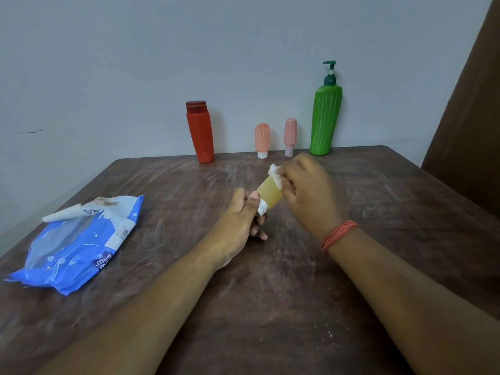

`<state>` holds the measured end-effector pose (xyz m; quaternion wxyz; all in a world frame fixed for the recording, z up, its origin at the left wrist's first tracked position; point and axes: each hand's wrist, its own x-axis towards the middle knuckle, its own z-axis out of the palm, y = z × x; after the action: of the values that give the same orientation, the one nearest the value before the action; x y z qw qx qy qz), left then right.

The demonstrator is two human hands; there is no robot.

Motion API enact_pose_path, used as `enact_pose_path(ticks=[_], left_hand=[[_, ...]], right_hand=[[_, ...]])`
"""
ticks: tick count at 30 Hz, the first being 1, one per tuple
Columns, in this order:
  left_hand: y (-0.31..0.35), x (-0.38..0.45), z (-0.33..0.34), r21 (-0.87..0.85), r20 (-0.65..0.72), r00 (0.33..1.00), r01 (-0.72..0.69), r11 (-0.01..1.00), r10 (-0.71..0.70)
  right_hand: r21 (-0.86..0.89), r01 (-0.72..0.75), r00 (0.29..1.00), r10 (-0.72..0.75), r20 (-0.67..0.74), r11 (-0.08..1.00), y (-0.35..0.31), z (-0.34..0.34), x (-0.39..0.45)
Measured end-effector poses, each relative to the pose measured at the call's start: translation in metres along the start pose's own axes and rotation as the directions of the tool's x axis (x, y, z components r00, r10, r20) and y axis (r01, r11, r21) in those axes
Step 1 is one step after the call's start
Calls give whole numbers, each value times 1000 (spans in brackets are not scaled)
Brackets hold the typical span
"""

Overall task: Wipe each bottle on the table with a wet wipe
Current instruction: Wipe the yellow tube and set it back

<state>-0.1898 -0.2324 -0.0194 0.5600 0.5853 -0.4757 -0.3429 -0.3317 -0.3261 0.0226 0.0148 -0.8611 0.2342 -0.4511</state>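
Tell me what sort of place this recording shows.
Probably a room at home: a worn dark wooden table pushed against a plain grey wall, toiletries like the tall green pump bottle lined up there.

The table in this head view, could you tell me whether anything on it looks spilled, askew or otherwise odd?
Pale powdery smears and specks cover much of the dark table. The blue wipes pack lies crumpled with its flap peeled open. The red bottle and green pump bottle appear to lean, possibly from the wide-angle lens.
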Motion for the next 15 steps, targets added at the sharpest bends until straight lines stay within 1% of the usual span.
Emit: enact_pose_path(ticks=[3,4,5,6,8,9,10,11,12,13,14,15], left_hand=[[0,1,-1,-43,-24,1000,16,999,-17],[0,1,-1,-51,-25,999,20,999,-21],[1,1,-1,-43,-18,1000,20,999,-21],[1,1,-1,-24,-3,1000,17,1000,-17],[1,0,0,15,34,999,5,1000,-5],[1,-1,0,24,42,999,0,1000,-1],[1,-1,0,24,38,999,-1,1000,0],[1,-1,-1,14,26,1000,3,1000,-3],[1,0,-2,-3,11,1000,7,1000,-7],[1,0,-2,-15,3,1000,9,1000,-9],[2,0,-2,-14,2,1000,9,1000,-9],[2,-1,-2,-9,11,1000,7,1000,-7]], right_hand=[[1,167,974,-165,158,986,-12,6,-8],[3,154,975,-152,165,988,-11,6,-5],[-9,106,986,-104,128,994,-5,5,0],[-27,42,997,-40,61,999,1,4,5],[-31,-65,998,65,-18,997,8,-1,6],[-15,-58,998,58,-14,998,6,-1,3],[3,-6,1000,6,20,1000,1,0,0],[12,72,994,-73,84,997,-5,1,-2],[12,148,977,-148,156,989,-10,2,-5],[9,190,962,-187,201,982,-11,3,-4],[1,186,962,-182,205,983,-9,2,0],[-16,151,974,-146,173,988,-5,1,4]])
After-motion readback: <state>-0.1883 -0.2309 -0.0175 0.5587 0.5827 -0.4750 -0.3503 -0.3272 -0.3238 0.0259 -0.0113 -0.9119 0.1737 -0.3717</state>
